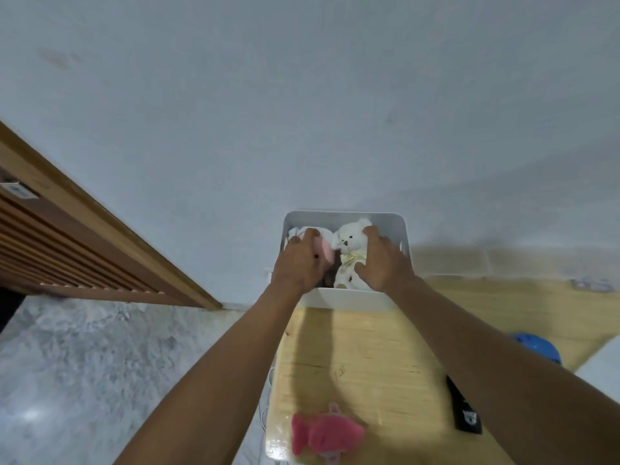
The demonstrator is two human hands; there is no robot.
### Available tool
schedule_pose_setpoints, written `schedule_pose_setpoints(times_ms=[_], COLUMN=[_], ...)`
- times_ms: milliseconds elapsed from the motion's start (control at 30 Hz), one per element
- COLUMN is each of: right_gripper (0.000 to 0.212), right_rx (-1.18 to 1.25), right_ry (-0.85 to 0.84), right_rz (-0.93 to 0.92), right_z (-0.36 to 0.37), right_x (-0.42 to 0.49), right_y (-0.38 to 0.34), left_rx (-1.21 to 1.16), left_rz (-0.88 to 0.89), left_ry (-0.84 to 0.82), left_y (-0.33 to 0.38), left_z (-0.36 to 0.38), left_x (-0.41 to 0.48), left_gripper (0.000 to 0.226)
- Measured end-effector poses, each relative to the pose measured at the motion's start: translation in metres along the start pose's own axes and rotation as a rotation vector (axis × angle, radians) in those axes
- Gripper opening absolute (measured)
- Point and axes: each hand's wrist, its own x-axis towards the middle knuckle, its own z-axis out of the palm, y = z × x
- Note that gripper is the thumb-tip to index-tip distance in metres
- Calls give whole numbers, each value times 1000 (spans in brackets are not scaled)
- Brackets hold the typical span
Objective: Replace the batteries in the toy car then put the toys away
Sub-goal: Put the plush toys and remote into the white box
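Note:
A white storage bin [349, 300] stands at the far end of the wooden table [362, 357], against the wall. Both my hands reach into it. My left hand [298, 263] grips a white and pink plush toy [90, 251] on the bin's left side. My right hand [382, 263] is closed around the body of a white teddy bear [350, 239] with a yellow bow, lying on the bin's right side. A pink plush fish [323, 434] lies on the table's near left corner. No toy car is in view.
A black remote-like object [464, 411] lies on the table at the right, partly under my right arm. A blue round object [536, 345] and a white surface [600, 367] sit further right. Grey marble floor [100, 364] and a slatted wooden panel [67, 250] lie left.

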Motion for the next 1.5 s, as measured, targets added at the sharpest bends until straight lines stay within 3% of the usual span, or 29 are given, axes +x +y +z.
schedule_pose_setpoints(times_ms=[100,200,367,433,533,600,667,733,833,1000,1100,1200,1333,1500], right_gripper=[46,27,27,29,39,52,60,61,58,53,52,53,42,24], right_rx=[-12,67,123,102,-5,-118,-95,-18,-1,89,190,257,245,263], right_ry=[79,319,553,530,259,44,-89,-140,-91,-25,114,354,572,432], right_rz=[-105,-212,-115,-1,192,296,358,380,362,364,374,269,-4,11], right_z=[0,-14,-27,-17,2,15,30,44,57,61,53,31,-15,-68], right_x=[-4,-19,-81,-111,-154,-175,-191,-203,-212,-211,-211,-205,-173,-122], right_y=[4,6,44,72,115,140,160,173,181,185,181,169,132,90], left_rx=[6,-14,-109,-111,-112,-112,-94,-78,15,69,-99,-113,-128,-209], left_rz=[4,44,229,291,297,241,139,39,-57,-126,-186,-29,211,242], left_ry=[16,47,113,123,108,-32,-338,-621,-784,-703,-712,-579,-245,-37], left_y=[-2,5,30,41,50,48,37,28,19,19,21,26,52,68], left_z=[-1,-14,-19,-13,6,24,47,64,81,89,85,71,24,-35], left_x=[0,-8,-53,-77,-112,-133,-151,-168,-188,-200,-196,-177,-138,-86], left_gripper=[46,41,17,12,12,17,37,53,60,38,21,23,34,35])
